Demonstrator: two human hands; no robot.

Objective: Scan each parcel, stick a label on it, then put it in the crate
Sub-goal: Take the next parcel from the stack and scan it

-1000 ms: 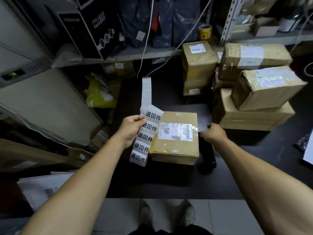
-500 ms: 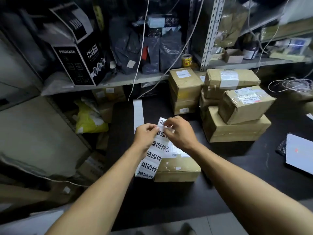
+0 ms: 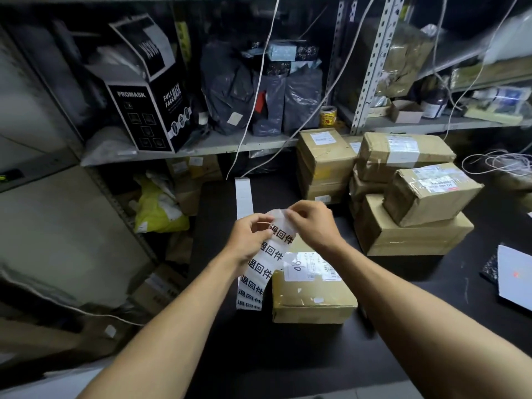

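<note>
A brown cardboard parcel [image 3: 312, 300] with a white shipping label lies on the black table [image 3: 316, 364] in front of me. Above its left end I hold a white strip of labels [image 3: 260, 272] printed with black characters; the strip hangs down past the parcel's left side. My left hand [image 3: 252, 239] grips the strip near its top. My right hand [image 3: 312, 223] pinches the top label at the strip's upper edge, where the paper curls up. No crate or scanner shows.
Several taped cardboard parcels [image 3: 408, 197] are stacked at the table's back right. A metal shelf [image 3: 184, 148] behind holds a black mask box [image 3: 149, 110] and dark bags. White cables hang down. A white sheet [image 3: 515, 277] lies at the right edge.
My right hand has left the parcel's right side and come up to the label strip, pinching its top. The strip's top edge now curls up. My view has tilted upward.
</note>
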